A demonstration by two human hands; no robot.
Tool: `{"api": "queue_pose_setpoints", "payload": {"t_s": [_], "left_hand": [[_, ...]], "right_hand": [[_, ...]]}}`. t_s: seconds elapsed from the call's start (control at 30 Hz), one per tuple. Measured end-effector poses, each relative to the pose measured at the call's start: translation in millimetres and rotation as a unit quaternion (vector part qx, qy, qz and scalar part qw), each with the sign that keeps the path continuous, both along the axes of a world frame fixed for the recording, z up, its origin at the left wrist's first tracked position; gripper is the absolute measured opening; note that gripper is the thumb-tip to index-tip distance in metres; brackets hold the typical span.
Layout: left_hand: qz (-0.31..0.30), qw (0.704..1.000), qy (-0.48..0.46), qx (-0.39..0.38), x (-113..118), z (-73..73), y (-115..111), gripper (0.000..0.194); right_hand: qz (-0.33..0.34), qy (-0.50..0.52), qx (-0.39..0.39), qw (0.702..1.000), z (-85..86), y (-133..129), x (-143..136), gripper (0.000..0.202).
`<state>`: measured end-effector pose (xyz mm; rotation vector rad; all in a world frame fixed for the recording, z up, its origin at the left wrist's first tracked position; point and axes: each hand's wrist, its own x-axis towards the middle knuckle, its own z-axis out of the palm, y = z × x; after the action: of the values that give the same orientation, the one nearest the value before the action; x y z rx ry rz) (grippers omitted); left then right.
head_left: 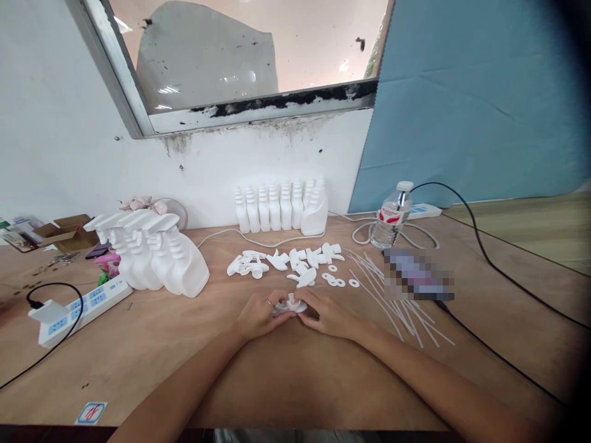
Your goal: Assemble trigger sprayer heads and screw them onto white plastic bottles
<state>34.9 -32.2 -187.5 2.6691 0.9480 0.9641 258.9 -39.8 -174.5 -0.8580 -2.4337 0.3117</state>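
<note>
The left hand (258, 315) and the right hand (329, 317) meet near the middle of the frame, just below its center. The fingers of both hands pinch a small white plastic piece (291, 303) between them. Just above the hands lie loose white spray tops (277, 261), with flat white rings (354, 283) beside them. Thin white tubes (401, 309) lie right of center. White bottles (286, 209) stand in a row at center, farther up. More bottles with spray tops on (154, 264) stand at the left.
</note>
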Motion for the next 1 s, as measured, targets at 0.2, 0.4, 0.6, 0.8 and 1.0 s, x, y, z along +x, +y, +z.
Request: {"api": "queue_pose_setpoints", "payload": {"t_s": [0.2,0.4,0.6,0.8,1.0], "left_hand": [[0.006,1.000,0.018,-0.013,-1,-2.7,0,0.029],[0.013,0.999,0.019,-0.026,0,-5.2,0,0.028],[0.023,0.999,0.040,-0.015,0,-9.5,0,0.027],[-0.010,0.998,0.062,-0.007,1,-5.9,-1,0.024],[0.007,0.998,0.053,-0.025,5,2.8,5,0.026]], "right_hand": [[0.008,-0.009,-0.025,1.000,4.0,-1,-2,0.024],[0.028,0.043,-0.066,0.997,-0.4,6,-6,0.029],[0.049,0.069,-0.109,0.990,0.0,9,-4,0.032],[0.090,0.039,-0.141,0.985,11.5,4,-1,0.026],[0.040,0.055,-0.181,0.981,37.0,20,33,0.038]]}}
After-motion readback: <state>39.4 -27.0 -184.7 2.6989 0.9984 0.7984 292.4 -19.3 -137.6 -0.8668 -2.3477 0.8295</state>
